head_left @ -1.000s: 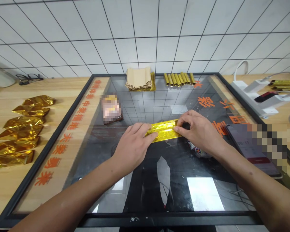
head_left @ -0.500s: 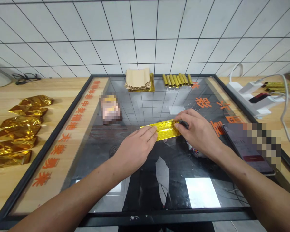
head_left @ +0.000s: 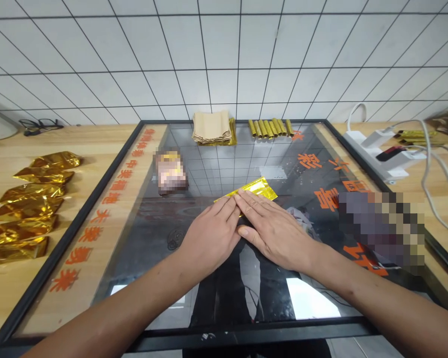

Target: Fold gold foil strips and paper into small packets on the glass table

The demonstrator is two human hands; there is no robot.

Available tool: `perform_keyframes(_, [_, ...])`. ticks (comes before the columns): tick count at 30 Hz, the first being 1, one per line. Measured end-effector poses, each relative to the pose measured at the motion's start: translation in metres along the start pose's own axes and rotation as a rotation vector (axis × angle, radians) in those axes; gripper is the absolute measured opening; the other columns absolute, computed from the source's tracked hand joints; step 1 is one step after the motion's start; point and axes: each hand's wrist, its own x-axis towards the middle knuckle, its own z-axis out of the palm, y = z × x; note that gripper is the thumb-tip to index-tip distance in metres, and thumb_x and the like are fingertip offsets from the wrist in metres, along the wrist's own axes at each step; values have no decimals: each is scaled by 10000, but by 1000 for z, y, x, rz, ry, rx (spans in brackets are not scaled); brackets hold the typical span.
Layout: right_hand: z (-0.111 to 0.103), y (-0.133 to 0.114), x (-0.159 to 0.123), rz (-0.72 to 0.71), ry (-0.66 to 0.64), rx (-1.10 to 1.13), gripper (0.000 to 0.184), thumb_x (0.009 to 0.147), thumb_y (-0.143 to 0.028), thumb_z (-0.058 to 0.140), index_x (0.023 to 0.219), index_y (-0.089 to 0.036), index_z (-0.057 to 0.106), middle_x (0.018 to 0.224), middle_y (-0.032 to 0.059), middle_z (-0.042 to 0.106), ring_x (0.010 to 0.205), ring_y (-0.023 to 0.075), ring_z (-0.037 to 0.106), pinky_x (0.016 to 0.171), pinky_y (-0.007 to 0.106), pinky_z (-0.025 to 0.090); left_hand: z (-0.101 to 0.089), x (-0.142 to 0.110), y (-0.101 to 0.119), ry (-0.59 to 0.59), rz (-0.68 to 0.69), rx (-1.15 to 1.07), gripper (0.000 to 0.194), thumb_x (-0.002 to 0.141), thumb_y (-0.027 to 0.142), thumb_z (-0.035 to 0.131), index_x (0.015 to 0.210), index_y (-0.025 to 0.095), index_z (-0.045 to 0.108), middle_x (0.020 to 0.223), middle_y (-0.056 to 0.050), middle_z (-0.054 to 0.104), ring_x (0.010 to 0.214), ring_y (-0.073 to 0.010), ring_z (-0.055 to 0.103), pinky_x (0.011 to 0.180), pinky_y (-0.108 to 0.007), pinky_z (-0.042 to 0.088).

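A strip of shiny gold foil paper (head_left: pixel 263 187) lies on the glass panel (head_left: pixel 142 238) in front of me. My left hand (head_left: pixel 212 228) rests flat over its left part, fingers stretched forward. Across its middle lies my right hand (head_left: pixel 274 226), also flat, its fingers extended and its fingertips meeting those of the left. Both palms hide much of the foil; its upper right corner shows beyond my right fingers, and a thin edge shows past the left ones.
A stack of brown paper (head_left: pixel 211 127) and several gold foil tubes (head_left: pixel 271 129) line the back. Folded gold foil pieces (head_left: pixel 30 199) lie at left. A blurred packet (head_left: pixel 170 171), a blurred phone (head_left: pixel 377 228), a power strip (head_left: pixel 377 154) with cables and eyeglasses (head_left: pixel 41 126) surround the panel.
My right hand has let go of the foil's right end and moved left, flattening beside my left hand. The left hand stays on the foil. The view has shifted slightly.
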Motion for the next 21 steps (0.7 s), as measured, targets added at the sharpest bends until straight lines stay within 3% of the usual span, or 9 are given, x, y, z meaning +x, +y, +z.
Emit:
perform_keyframes(5, [3,4,-1,68,-13,-39,722,1139,-573,339,1696,-116,393,1749,174,365,1639,306,329,1344,539,319,6,-5,0,-13,15,46,561,1151,327,349,1578,-12,482,1660,-244,500,1583,-321,449,1322,-504,369])
perform_keyframes(12, [2,17,1,130,-25,-121,724,1154,-539,298,1675,-47,404,1764,196,302,1661,285,269,1368,504,249,8,-11,1,-2,-15,46,603,1157,415,361,1591,18,490,1687,-213,477,1598,-315,429,1330,-482,355])
perform_keyframes(21, [5,24,-2,125,12,-163,727,1160,-527,269,1670,-26,403,1757,200,316,1653,300,291,1359,506,270,-11,-26,-6,-63,20,119,647,1161,530,290,1627,122,478,1741,-151,415,1627,-293,378,1319,-510,317])
